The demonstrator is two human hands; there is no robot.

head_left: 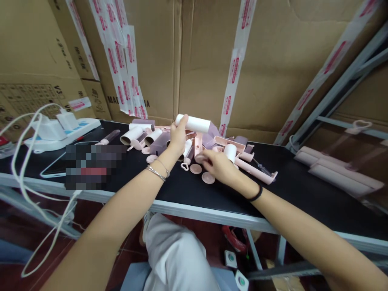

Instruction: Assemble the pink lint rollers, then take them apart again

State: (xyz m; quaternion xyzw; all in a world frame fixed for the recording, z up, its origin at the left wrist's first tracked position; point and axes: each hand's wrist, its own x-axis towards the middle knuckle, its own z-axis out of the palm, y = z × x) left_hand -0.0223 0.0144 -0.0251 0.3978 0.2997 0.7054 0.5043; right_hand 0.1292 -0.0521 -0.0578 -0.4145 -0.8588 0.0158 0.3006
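My left hand is closed around one end of a white lint roller refill roll, holding it nearly level above the pile. Lower and to the right, my right hand pinches a pink round cap, partly covered by the fingers. Two more pink discs, a near one and a farther one, lie flat below it. Beside the right wrist is a long pink half-shell. A small handle with a heart-shaped loop lies between my arms.
White rolls and purple shells are heaped along the cardboard wall. At left are a power strip with white cables and a phone, partly blurred. Pink lint rollers lie at right, near a metal frame.
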